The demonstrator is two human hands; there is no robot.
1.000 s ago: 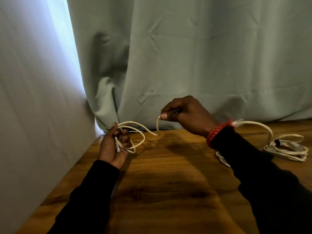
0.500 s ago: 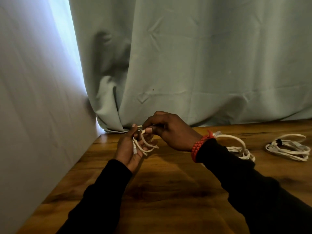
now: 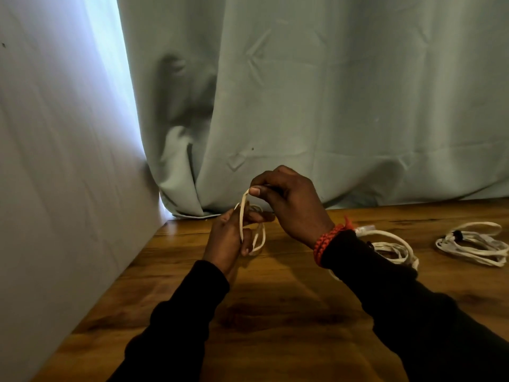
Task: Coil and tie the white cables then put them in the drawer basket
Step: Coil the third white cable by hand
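My left hand [image 3: 228, 238] grips a small coil of white cable [image 3: 260, 238] above the wooden table [image 3: 275, 312]. My right hand [image 3: 289, 205] pinches a strand of the same cable between thumb and forefinger, just above the left hand, and holds it up in a loop. A second white cable [image 3: 394, 246] lies loose on the table behind my right wrist, partly hidden by the sleeve. A third white cable [image 3: 473, 244], coiled into a bundle, lies at the far right. No drawer basket is in view.
A pale green curtain [image 3: 330, 106] hangs along the table's back edge. A light wall [image 3: 55, 161] runs along the left side. A red braided band sits on my right wrist.
My right hand first came left to meet the left hand, laying cable onto the coil. It has now lifted a strand a little above the left hand.
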